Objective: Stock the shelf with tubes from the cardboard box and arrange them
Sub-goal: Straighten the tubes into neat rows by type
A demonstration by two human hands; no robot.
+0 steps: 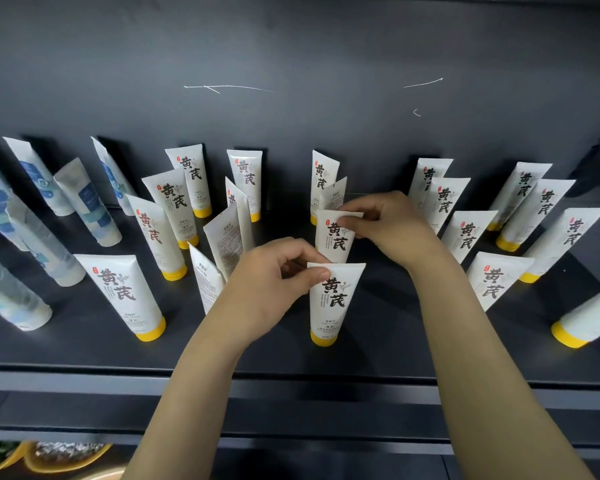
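Several white tubes with yellow caps stand cap-down in rows on the dark shelf (378,355). My left hand (271,282) pinches the top edge of the front tube (333,306) in the middle row. My right hand (388,223) pinches the top edge of the tube behind it (335,237). Both tubes stand upright, labels facing me. Two tubes to the left of my left hand (222,237) show their backs. The cardboard box is out of view.
Blue and white tubes (84,209) stand at the shelf's left end. More yellow-capped tubes fill the right side (492,282), one leaning at the far right (589,317). The shelf's front lip (291,379) runs below my forearms. A dark back wall rises behind.
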